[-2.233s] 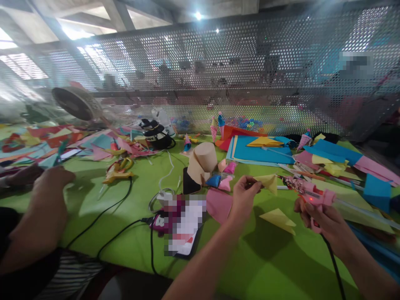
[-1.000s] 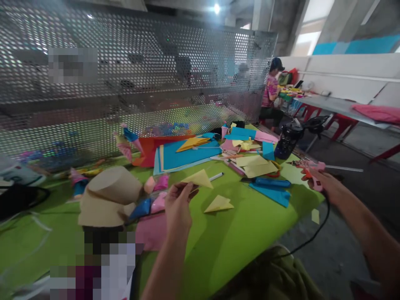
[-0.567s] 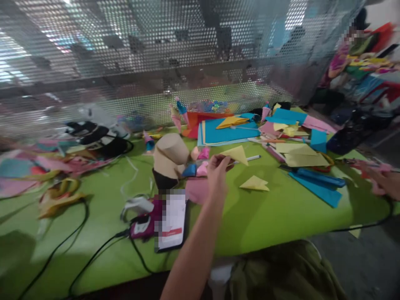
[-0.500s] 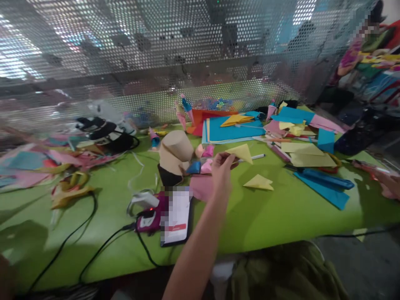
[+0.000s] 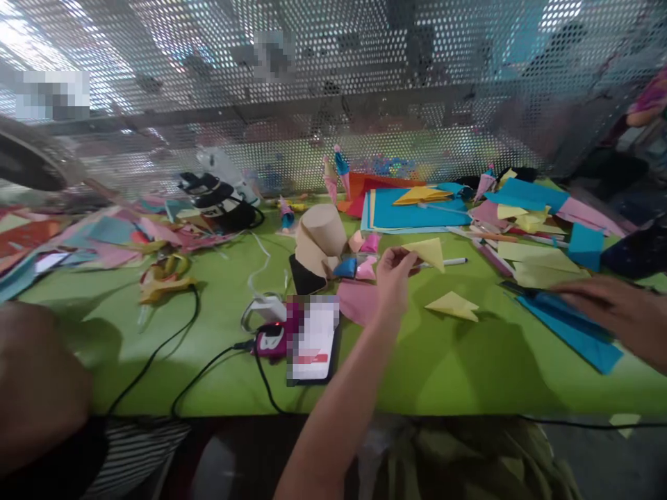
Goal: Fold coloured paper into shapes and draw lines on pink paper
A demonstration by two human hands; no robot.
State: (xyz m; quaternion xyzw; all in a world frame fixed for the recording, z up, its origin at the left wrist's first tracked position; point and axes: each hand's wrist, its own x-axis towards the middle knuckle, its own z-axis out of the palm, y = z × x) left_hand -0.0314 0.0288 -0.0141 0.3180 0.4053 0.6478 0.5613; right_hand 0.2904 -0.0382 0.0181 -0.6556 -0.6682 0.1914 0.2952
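Observation:
My left hand pinches a folded pale yellow paper triangle above the green table. Just below and to the right, another folded yellow paper lies on the tabletop. At the right, my right hand is over a blue tool with a black end, its fingers smeared by motion, so its grip is unclear. Beneath that tool lies a blue paper strip. A white pen rests behind the held triangle, and yellow sheets lie behind the tool.
A phone and a purple power adapter with cables are left of my forearm. Behind them stands a beige roll. A yellow glue gun and paper scraps are farther left. Another person's arm is at the left edge.
The view has shifted left, so the table items appear farther right. My right hand has come in over the blue tool. My left hand still holds the yellow triangle.

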